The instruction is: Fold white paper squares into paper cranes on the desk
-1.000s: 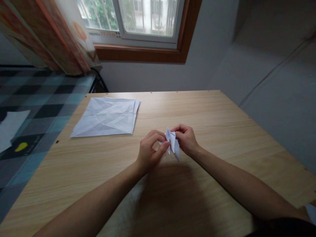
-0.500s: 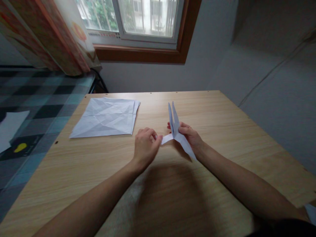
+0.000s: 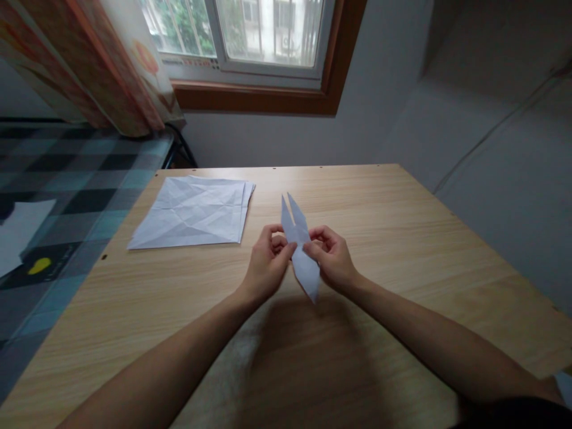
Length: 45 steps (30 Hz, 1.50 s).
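Observation:
A folded white paper (image 3: 307, 274) is held above the table between my two hands. Two narrow points with a slit between them rise at its far end, and a single point hangs toward me. My left hand (image 3: 267, 259) pinches its left edge near the middle, thumb on top. On the opposite edge, my right hand (image 3: 331, 256) grips it the same way, its thumb pressed on the face. The fingers behind the paper are partly hidden.
Creased white sheets (image 3: 192, 211) lie stacked at the back left of the wooden table (image 3: 402, 238). To the left is a bed with a checked cover (image 3: 89, 158), bearing a loose white sheet (image 3: 29, 226). A window (image 3: 268, 36) and wall stand behind the table.
The paper has turned and shifted left, so its face now lies toward me. My left hand has moved from a side flap to the left edge; my right hand has come in closer.

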Tool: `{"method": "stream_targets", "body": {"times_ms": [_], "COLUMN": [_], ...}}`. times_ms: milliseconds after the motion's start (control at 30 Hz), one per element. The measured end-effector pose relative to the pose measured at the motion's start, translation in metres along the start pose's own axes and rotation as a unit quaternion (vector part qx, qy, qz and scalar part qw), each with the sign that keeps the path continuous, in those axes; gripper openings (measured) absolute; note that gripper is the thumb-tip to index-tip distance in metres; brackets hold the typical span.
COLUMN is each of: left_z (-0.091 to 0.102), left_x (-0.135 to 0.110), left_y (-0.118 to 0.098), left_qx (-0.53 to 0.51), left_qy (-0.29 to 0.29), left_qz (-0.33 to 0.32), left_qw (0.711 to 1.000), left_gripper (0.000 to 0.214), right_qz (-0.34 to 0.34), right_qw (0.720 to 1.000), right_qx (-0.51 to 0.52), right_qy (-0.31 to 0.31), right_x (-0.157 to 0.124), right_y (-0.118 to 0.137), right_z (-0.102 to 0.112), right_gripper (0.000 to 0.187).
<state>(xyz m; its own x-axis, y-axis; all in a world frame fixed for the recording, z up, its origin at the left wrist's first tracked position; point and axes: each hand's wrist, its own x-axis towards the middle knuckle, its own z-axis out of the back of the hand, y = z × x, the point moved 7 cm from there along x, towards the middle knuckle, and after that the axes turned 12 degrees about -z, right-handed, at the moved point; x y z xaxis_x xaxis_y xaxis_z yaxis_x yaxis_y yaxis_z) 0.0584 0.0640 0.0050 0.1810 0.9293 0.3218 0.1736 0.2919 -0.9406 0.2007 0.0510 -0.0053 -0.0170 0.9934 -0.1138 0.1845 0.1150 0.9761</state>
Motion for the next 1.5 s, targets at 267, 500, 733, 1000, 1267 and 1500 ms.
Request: {"method": "stream_targets", "body": {"times_ms": [267, 500, 733, 1000, 1267, 1500], "left_z": [0.000, 0.002, -0.004, -0.003, 0.008, 0.002], "left_x": [0.002, 0.005, 0.003, 0.001, 0.004, 0.002], "left_y": [-0.002, -0.010, 0.000, -0.008, -0.002, -0.009], "left_qx": [0.001, 0.085, -0.025, -0.001, -0.019, 0.044], "left_qy": [0.000, 0.027, 0.069, 0.045, -0.036, -0.001], "left_qz": [-0.010, -0.077, -0.005, 0.012, -0.021, -0.041], "left_qw": [1.000, 0.993, 0.997, 0.999, 0.999, 0.998], "left_gripper": [0.024, 0.007, 0.014, 0.009, 0.038, 0.017], "right_qz": [0.024, 0.053, 0.020, 0.006, 0.030, 0.051], "right_qw": [0.999, 0.996, 0.999, 0.999, 0.999, 0.998], "right_qx": [-0.023, -0.060, -0.036, -0.023, -0.026, -0.022], "right_qy": [0.005, -0.026, 0.025, 0.023, -0.005, -0.004], "right_x": [0.001, -0.003, -0.003, -0.003, 0.002, 0.001], "right_y": [-0.003, 0.002, -0.001, 0.003, 0.001, 0.004], "right_z": [0.001, 0.004, -0.005, -0.007, 0.002, 0.003], "right_gripper": [0.025, 0.025, 0.025, 0.027, 0.026, 0.027]}}
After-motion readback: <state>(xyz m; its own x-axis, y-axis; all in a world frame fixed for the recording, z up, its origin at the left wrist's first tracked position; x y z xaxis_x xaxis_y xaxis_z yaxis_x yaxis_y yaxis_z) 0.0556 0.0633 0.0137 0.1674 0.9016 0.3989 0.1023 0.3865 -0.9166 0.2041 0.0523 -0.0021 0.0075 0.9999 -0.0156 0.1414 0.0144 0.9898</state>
